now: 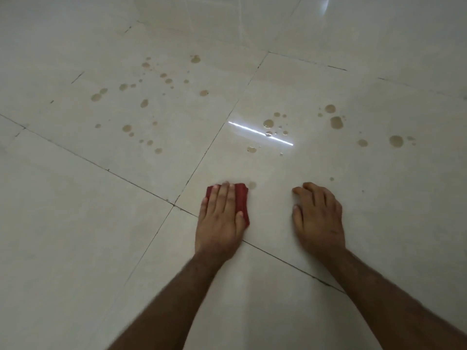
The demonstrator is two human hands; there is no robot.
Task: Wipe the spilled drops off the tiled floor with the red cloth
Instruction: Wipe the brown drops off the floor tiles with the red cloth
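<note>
Head view: red cloth (242, 198), folded small, soft and light by its look, lies pinned flat on the glossy tiled floor (75, 248) under the spread left hand (219, 218), best gripped by palm pressure; right hand (319, 218) empty, fingers curled, braced on tile; nearest brownish drop (252, 185) just beside the cloth, most drops (268, 123) farther off.

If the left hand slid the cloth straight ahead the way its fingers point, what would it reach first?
Probably the faint drop just beyond the red cloth under the left hand, slightly right of its line.
</note>
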